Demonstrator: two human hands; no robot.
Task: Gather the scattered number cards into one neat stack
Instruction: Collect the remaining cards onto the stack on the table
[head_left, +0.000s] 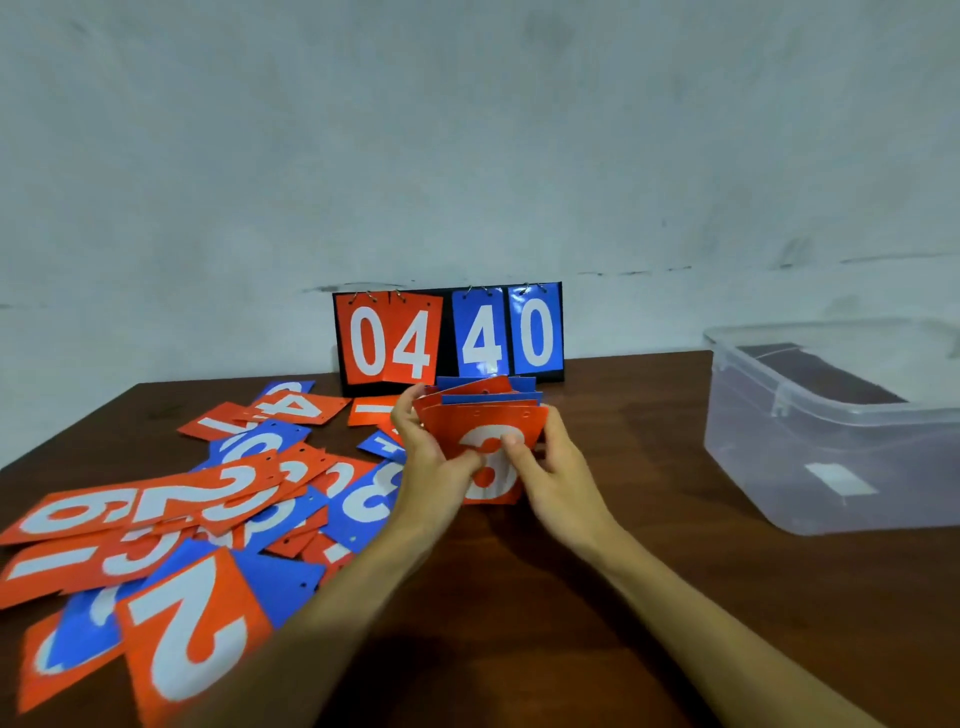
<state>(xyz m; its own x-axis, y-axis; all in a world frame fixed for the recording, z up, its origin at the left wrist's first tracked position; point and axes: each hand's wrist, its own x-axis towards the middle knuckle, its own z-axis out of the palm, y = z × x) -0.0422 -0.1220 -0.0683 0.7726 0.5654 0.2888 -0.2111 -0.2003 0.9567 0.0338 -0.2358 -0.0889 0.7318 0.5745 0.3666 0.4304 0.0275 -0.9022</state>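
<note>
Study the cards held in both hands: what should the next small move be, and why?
Probably square up the held cards first. The left hand and right hand both grip them, and their top edges sit fanned and uneven behind a red 3. Levelling them now should make adding the loose cards, spread on the table to the left, easier.

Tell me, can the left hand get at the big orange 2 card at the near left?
Probably, once freed: the left hand grips the stack together with the right hand, but that card lies uncovered atop the pile.
</note>
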